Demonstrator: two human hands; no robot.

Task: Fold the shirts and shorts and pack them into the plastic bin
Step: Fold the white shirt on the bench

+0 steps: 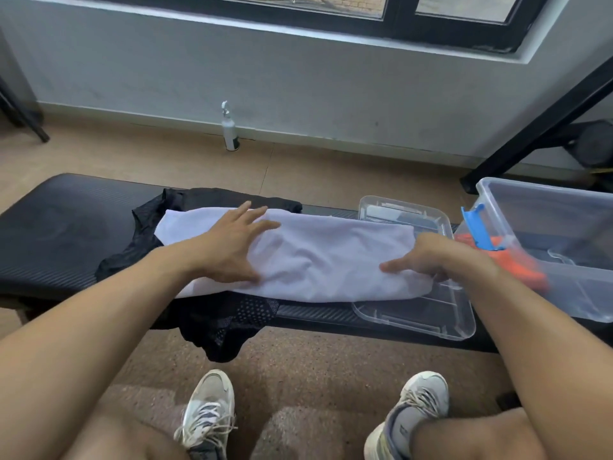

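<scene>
A white shirt (pixel 318 257), folded into a long band, lies across a black padded bench (pixel 66 234). Under it sits a black mesh garment (pixel 225 323) that hangs over the bench's front edge. My left hand (pixel 232 247) presses flat on the shirt's left part with fingers spread. My right hand (pixel 431 254) grips the shirt's right end, thumb on top and fingers curled at the edge. The clear plastic bin (pixel 544 200) with a blue latch stands at the right and holds an orange garment (pixel 527 270).
The bin's clear lid (pixel 431 320) lies upside down on the bench under the shirt's right end. A spray bottle (pixel 229 131) stands by the wall. A black metal frame (pixel 537 127) slants behind the bin. My shoes (pixel 209 406) are on the floor below.
</scene>
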